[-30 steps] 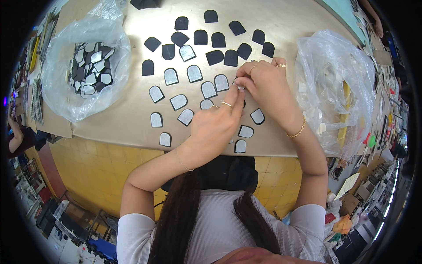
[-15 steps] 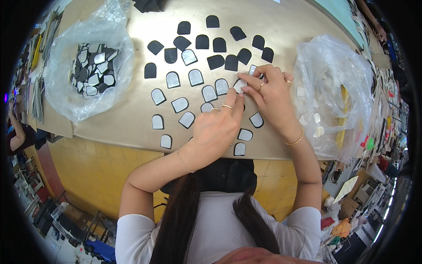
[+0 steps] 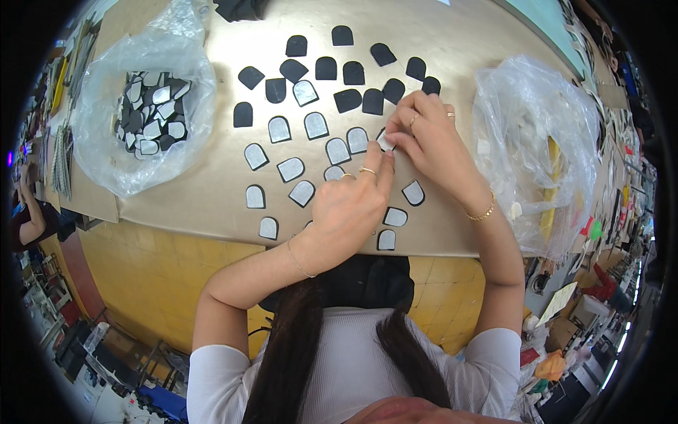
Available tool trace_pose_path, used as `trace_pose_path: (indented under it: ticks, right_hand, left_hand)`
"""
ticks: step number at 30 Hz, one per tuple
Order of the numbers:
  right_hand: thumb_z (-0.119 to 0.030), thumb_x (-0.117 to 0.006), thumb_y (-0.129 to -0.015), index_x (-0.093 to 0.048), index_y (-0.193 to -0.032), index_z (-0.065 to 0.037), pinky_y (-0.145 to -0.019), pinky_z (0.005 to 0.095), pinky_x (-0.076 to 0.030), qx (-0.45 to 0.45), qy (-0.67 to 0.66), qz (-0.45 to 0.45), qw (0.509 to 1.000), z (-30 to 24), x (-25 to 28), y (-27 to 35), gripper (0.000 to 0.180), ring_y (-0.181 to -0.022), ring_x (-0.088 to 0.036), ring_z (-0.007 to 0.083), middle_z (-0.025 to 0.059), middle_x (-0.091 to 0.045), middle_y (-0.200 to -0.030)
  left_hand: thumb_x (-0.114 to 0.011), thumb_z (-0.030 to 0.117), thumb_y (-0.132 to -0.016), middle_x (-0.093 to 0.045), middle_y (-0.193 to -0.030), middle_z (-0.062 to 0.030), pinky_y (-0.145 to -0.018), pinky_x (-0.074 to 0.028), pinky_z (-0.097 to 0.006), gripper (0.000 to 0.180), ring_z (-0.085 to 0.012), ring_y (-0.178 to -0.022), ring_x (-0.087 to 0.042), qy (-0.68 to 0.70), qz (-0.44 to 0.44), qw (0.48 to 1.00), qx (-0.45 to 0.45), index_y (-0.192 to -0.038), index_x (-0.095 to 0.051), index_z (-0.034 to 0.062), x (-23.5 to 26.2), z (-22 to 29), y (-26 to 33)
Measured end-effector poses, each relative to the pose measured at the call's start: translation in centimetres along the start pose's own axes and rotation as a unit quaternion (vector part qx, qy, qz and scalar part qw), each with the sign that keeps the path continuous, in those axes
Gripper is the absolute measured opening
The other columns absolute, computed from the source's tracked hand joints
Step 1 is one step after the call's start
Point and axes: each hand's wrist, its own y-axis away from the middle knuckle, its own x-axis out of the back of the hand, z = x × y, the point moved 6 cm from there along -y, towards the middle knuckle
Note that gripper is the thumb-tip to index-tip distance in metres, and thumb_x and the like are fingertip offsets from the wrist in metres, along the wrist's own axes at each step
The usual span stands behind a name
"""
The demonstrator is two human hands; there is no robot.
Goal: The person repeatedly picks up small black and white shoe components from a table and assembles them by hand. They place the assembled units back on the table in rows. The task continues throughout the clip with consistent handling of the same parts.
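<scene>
My right hand (image 3: 428,134) has thumb and forefinger pinched on a small arch-shaped patch (image 3: 385,140) with a pale face and a dark edge. At the same patch's near side, my left hand (image 3: 349,208) presses down with its first two fingers, the others curled under; its thumb is hidden. Around them on the table (image 3: 176,215) lie several patches of the same shape. The nearer ones show pale faces, such as the pale patch (image 3: 316,125); the farther ones, such as the black patch (image 3: 353,73), are mostly dark side up.
A clear plastic bag (image 3: 88,116) at the left is open and full of black and pale patches. At the right lies a crumpled clear plastic bag (image 3: 565,120) with small white pieces inside. Black cloth (image 3: 239,8) sits at the far edge.
My right hand has shifted slightly, its fingers curled closer over the patch. My left hand has stayed nearly in place.
</scene>
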Motion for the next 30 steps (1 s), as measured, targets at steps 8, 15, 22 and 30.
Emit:
trace_pose_path:
  ticks: [8,15,22,30]
  right_hand:
    - [-0.01,-0.069,-0.091,-0.066,-0.096,0.0,-0.072,0.032,-0.053,-0.114,-0.135,0.013,0.984,1.7,3.6,-1.6,0.012,-0.076,-0.069,0.0219,0.0092,-0.073,-0.084]
    - [-0.009,-0.074,-0.087,-0.074,-0.092,-0.002,-0.065,0.026,-0.05,-0.088,-0.18,-0.147,0.969,2.6,0.0,-6.4,0.008,-0.068,-0.064,0.0105,0.004,-0.073,-0.08]
    - [-0.009,-0.076,-0.085,-0.075,-0.09,-0.002,-0.063,0.0266,-0.051,-0.036,-0.116,-0.161,0.979,2.6,-1.0,-7.6,0.009,-0.067,-0.068,0.0127,0.0075,-0.075,-0.076]
    - [-0.021,-0.07,-0.089,-0.076,-0.083,-0.01,-0.1,0.0375,-0.03,-0.028,-0.065,-0.106,0.992,2.3,-0.8,-6.6,0.014,-0.066,-0.065,0.018,0.0019,-0.073,-0.07]
  left_hand:
    - [-0.064,0.005,-0.078,-0.059,-0.131,-0.0161,-0.046,-0.052,-0.029,0.051,-0.0174,-0.052,-0.063,0.01,-0.004,1.0,0.001,-0.129,-0.062,0.0055,0.0,-0.2,-0.2]
    - [-0.067,0.004,-0.072,-0.056,-0.123,-0.0154,-0.047,-0.051,-0.028,0.057,-0.0156,-0.055,-0.065,0.029,0.021,0.999,0.016,-0.128,-0.059,-0.0037,0.7,-1.5,-1.0]
    - [-0.068,0.014,-0.086,-0.057,-0.12,-0.0086,-0.045,-0.049,-0.032,0.043,-0.0198,-0.051,-0.063,0.039,0.039,0.996,0.071,-0.126,-0.061,0.003,0.4,-2.8,-1.7]
    - [-0.07,0.022,-0.092,-0.058,-0.119,-0.0036,-0.044,-0.049,-0.034,0.037,-0.0216,-0.052,-0.063,0.039,0.047,0.994,0.09,-0.125,-0.062,0.0079,-0.1,-3.3,-2.0]
